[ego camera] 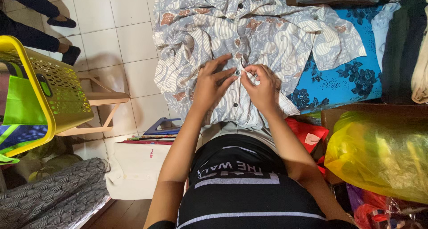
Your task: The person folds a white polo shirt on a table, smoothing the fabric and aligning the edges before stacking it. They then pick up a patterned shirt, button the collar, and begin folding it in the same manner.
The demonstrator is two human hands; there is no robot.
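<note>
Spread flat on a blue floral cloth (356, 73): a grey patterned shirt (267, 37), hem hanging off the near edge, liable to slide if tugged. Open room left over the tiled floor (116, 46); yellow bag (379, 153) crowding right. Left hand (211, 84) open, steadying the placket; right hand (263, 88) pinching fabric beside a small dark button (237, 72), apt to slip.

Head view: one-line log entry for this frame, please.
left hand: on patterned shirt placket | right hand: pinching placket edge by dark button | shirt: spread flat on blue floral cloth | yellow basket: left
</note>
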